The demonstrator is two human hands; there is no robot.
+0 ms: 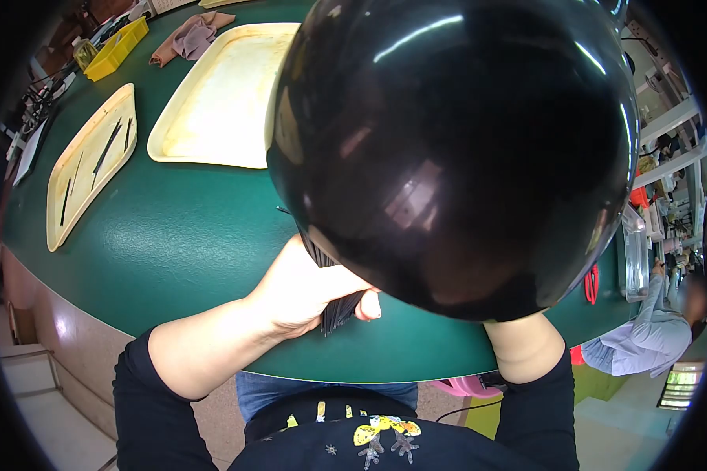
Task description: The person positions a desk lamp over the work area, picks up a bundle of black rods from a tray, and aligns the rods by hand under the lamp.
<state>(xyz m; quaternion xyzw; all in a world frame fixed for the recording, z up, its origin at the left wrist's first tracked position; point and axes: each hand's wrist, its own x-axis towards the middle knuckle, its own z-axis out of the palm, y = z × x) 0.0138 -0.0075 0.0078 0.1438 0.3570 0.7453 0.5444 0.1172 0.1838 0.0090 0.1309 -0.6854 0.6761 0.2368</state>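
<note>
The big green surface with a curved near edge (196, 228) lies in front of the person. Over its right half is a huge, shiny, black, round thing (463, 157). It hides the right hand, so nobody can tell if that hand is holding something. Because of this, the person might bump the round thing, or miss what that hand is touching. The left hand (310, 286) is curled tight around a bundle of thin black sticks (339, 314), by the middle of the near edge. If that grip gets loose, the thin sticks could slide out and drop over the edge. Squeezing too hard might bend them.

Now the counting. There is one surface and one round thing. There are two cream trays: one wide flat tray with a raised rim (220, 102), toward the far left corner, and one narrow tray (94, 141) by the left edge. One yellow open box (126, 53) sits at the far left. One clear plastic box (635, 259) is at the right edge. There is one bundle; its sticks are too squashed together to count. One red looped thing (595, 276) lies near the right edge. At least four loose black sticks (102, 157) lie in the narrow tray.
</note>
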